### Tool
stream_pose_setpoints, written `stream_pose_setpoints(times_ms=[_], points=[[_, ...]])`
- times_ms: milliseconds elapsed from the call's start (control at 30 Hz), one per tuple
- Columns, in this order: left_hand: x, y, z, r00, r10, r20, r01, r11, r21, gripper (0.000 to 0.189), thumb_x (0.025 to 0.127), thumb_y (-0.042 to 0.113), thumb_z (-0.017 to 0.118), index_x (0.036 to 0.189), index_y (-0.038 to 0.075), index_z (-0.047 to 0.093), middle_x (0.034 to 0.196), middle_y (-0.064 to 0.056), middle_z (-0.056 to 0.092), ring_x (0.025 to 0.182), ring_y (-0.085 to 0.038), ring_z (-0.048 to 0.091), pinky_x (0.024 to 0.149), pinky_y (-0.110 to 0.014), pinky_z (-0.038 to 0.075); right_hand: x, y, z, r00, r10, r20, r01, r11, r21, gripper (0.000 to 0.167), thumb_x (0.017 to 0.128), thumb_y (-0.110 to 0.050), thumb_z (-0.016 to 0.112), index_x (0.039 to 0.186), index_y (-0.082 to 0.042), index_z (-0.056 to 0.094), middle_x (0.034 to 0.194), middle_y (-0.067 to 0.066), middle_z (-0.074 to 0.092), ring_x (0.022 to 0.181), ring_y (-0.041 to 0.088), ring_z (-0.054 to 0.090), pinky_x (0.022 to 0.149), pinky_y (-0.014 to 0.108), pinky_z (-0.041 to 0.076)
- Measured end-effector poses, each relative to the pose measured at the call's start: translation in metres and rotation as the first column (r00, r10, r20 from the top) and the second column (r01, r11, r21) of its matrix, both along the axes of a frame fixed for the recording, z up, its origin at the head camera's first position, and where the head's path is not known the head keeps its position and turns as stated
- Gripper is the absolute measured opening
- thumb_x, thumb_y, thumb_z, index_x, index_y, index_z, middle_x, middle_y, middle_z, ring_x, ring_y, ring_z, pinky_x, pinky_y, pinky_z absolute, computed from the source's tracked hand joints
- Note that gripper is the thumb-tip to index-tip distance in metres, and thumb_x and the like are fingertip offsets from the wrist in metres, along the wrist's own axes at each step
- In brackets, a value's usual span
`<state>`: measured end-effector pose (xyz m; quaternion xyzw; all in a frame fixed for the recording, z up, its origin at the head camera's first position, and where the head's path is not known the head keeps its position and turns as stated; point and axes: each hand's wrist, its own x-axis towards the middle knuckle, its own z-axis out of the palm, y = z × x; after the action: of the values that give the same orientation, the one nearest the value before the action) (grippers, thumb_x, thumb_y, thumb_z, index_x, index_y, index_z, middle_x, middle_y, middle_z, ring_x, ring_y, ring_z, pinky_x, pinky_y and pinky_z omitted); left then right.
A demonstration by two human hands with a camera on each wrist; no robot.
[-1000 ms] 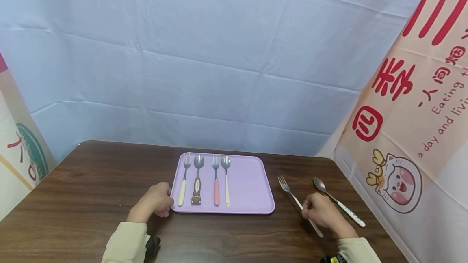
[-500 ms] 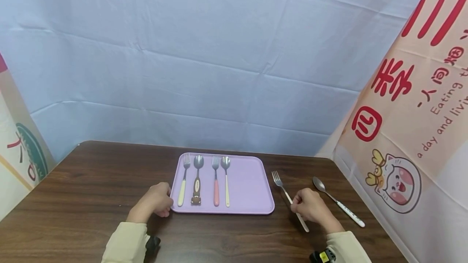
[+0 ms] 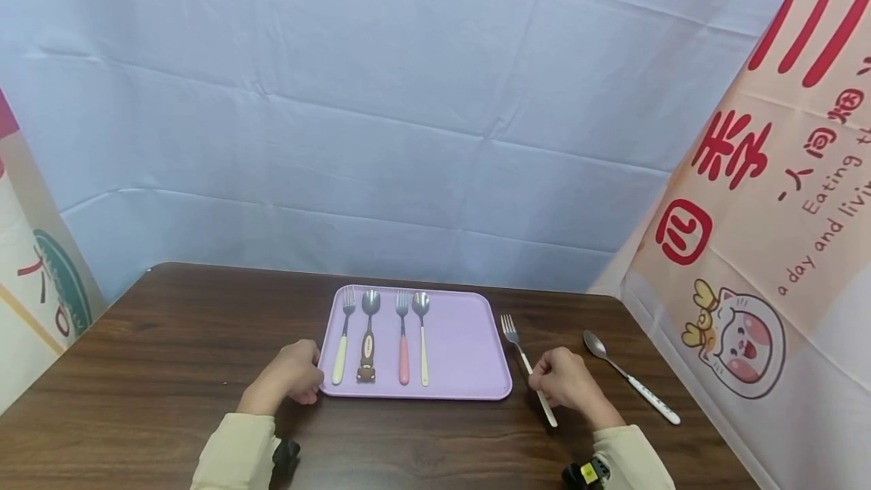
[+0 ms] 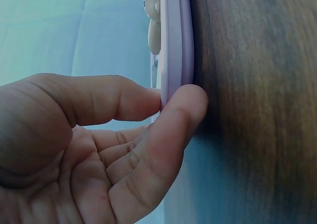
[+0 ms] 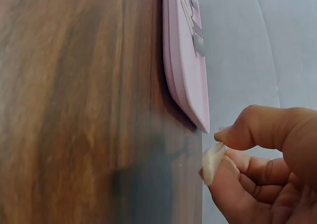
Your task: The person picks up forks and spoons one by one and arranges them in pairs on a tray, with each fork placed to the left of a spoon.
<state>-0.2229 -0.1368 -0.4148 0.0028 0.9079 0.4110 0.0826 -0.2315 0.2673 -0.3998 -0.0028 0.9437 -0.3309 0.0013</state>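
My right hand point(image 3: 566, 380) pinches the cream handle of a fork point(image 3: 528, 366) just to the right of the lilac tray point(image 3: 469, 354). The fork's tines point away from me. In the right wrist view the handle's end point(image 5: 213, 163) shows between thumb and fingers. At the tray's near left corner my left hand point(image 3: 294, 373) grips the rim, its thumb on top and a finger at the underside in the left wrist view. On the tray lie a fork with a pale yellow handle point(image 3: 339, 358), a spoon with a brown bear handle point(image 3: 367, 346), a pink-handled fork point(image 3: 404, 354) and a slim spoon point(image 3: 423, 339).
A spoon with a white patterned handle point(image 3: 653, 399) lies on the dark wooden table point(image 3: 170, 369) near its right edge. Pale blue cloth point(image 3: 381, 134) hangs behind the table, and a printed banner point(image 3: 748, 248) hangs at the right.
My right hand has moved left with the fork, bringing it close to the tray's right side and turning it slightly more upright in the head view. The left hand stays at the tray's corner.
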Motion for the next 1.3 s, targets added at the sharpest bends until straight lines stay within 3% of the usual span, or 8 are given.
stream_pose_setpoints(times_ms=[467,800,1067,1300], points=[[0.000,0.000,0.001,1.000,0.001,0.004,-0.001,1.000,0.012,0.011,0.072,-0.012,0.052,0.076,-0.005,0.045,0.057,-0.013,0.053,0.044,-0.017,0.056,0.042,-0.027,0.052,-0.015,-0.021,-0.006,1.000,0.006,0.025,-0.005,1.000,-0.028,0.011,0.073,0.003,0.064,0.065,-0.002,0.059,0.061,0.005,0.055,0.051,0.016,0.057,0.046,0.031,0.053],[-0.002,0.000,-0.001,1.000,0.007,0.026,-0.007,1.000,0.008,0.012,0.072,-0.013,0.052,0.077,-0.004,0.046,0.057,-0.012,0.054,0.044,-0.017,0.057,0.042,-0.027,0.052,-0.018,-0.038,-0.002,0.999,-0.002,0.038,0.005,0.995,-0.100,0.010,0.072,0.005,0.060,0.063,0.000,0.059,0.060,0.006,0.056,0.052,0.016,0.057,0.046,0.033,0.054],[-0.001,0.000,0.000,0.999,0.015,0.036,-0.015,1.000,0.009,0.011,0.073,-0.012,0.052,0.078,-0.005,0.046,0.057,-0.013,0.054,0.044,-0.017,0.057,0.043,-0.027,0.052,-0.022,-0.052,0.000,0.996,0.054,0.068,-0.041,0.982,-0.182,0.014,0.069,0.006,0.054,0.057,0.000,0.053,0.053,0.007,0.052,0.047,0.016,0.054,0.043,0.032,0.053],[0.000,0.000,0.001,1.000,0.010,0.029,-0.010,1.000,0.014,0.011,0.072,-0.013,0.053,0.078,-0.005,0.046,0.057,-0.013,0.054,0.045,-0.017,0.057,0.043,-0.027,0.052,-0.032,-0.068,-0.002,0.997,0.014,0.081,-0.003,0.990,-0.139,0.019,0.071,0.008,0.057,0.056,-0.001,0.050,0.053,0.005,0.050,0.048,0.015,0.050,0.044,0.031,0.053]])
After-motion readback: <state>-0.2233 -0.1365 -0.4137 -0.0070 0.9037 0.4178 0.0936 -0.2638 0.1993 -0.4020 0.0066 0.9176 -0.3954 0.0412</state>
